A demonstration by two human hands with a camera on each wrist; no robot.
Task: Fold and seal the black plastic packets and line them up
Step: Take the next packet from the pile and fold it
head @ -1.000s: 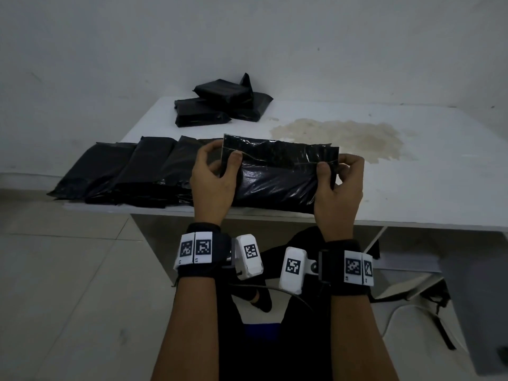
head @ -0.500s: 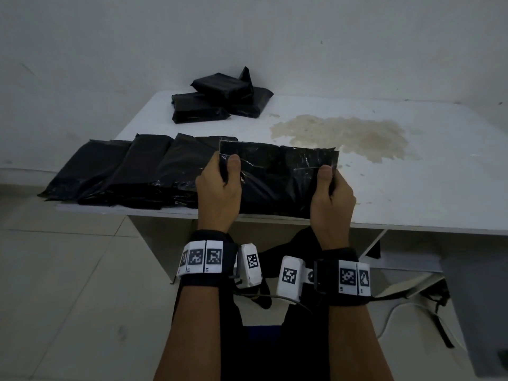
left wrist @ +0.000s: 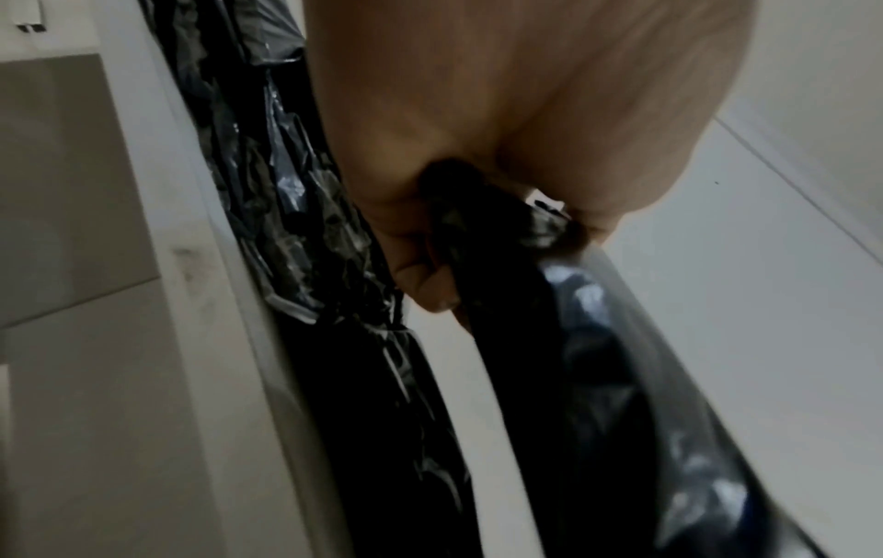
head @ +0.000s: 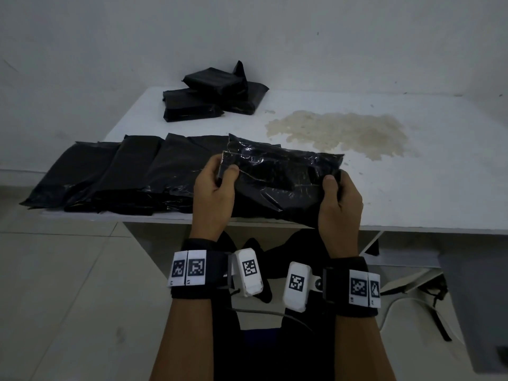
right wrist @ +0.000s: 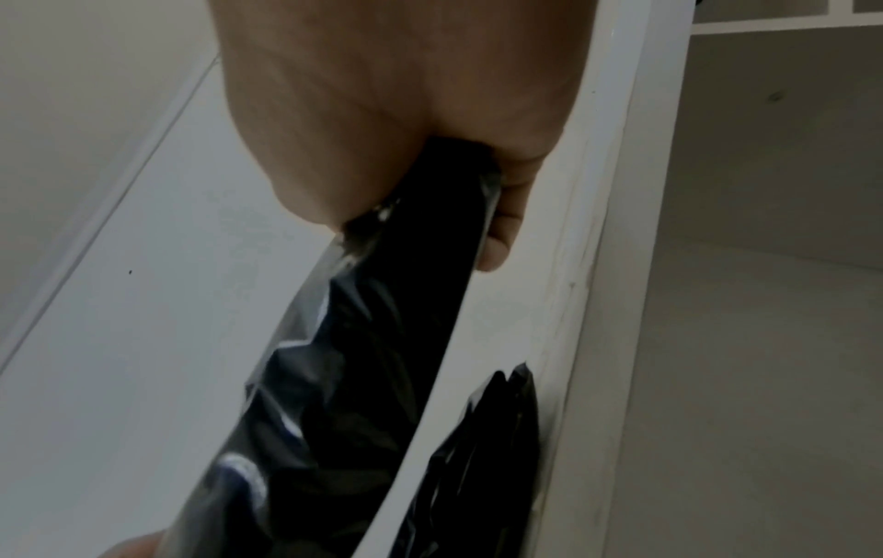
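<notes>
Both hands hold one black plastic packet just above the near edge of the white worktop: the left hand has its grip pinched on the packet's left end, and the right hand has its grip closed on the right end. A row of flat black packets lies to its left along the near edge, touching one another. A pile of black packets sits at the far side beside a brownish stain.

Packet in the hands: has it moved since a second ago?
Yes. The packet has tilted, its left end raised toward the stain, and its near edge now overhangs the table edge.
</notes>
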